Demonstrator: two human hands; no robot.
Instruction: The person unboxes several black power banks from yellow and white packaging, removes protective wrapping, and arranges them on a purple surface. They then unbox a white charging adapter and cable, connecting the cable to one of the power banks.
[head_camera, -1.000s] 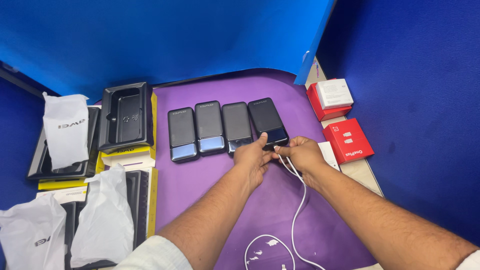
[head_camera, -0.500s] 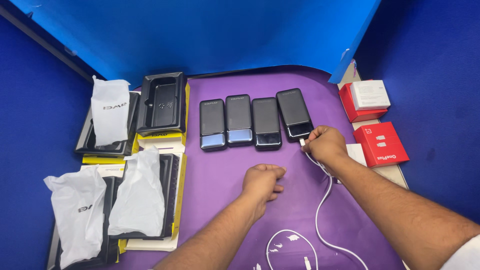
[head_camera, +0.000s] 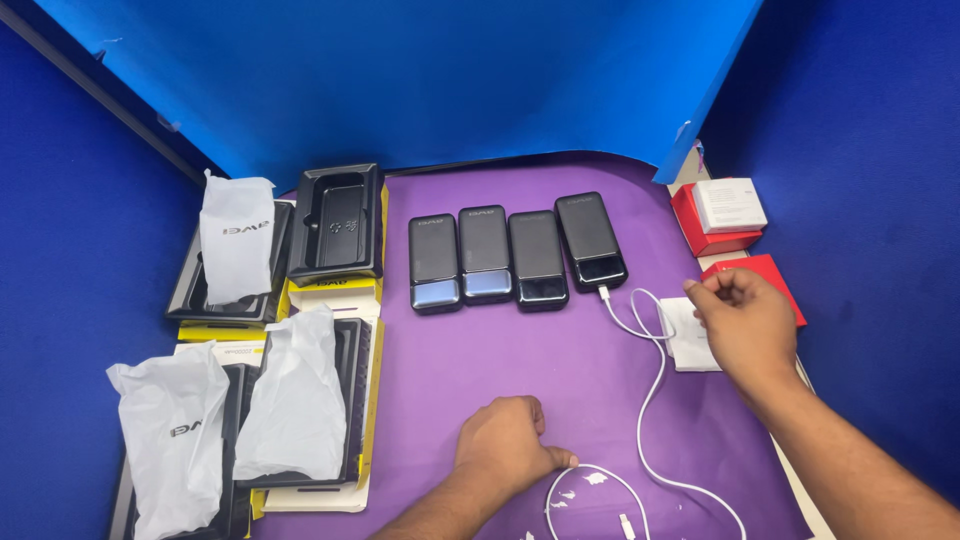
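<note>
Four black power banks lie side by side on the purple mat (head_camera: 480, 360); the rightmost one (head_camera: 590, 240) has a white cable (head_camera: 655, 395) plugged into its near end. The cable runs down the mat and loops near the front edge. My left hand (head_camera: 505, 445) rests on the mat with its fingers curled, its thumb tip touching the cable loop. My right hand (head_camera: 745, 320) hovers at the mat's right edge, fingers curled with nothing visible in them, above a small white square block (head_camera: 685, 345) and beside a red box (head_camera: 770, 272).
A second red box with a white box on top (head_camera: 722, 215) stands at the back right. On the left are black plastic trays (head_camera: 335, 220) on yellow packaging and several white plastic bags (head_camera: 235, 245). Blue walls enclose the space.
My right hand has let go of the cable plug at the rightmost power bank and moved right. My left hand has drawn back toward the cable loop.
</note>
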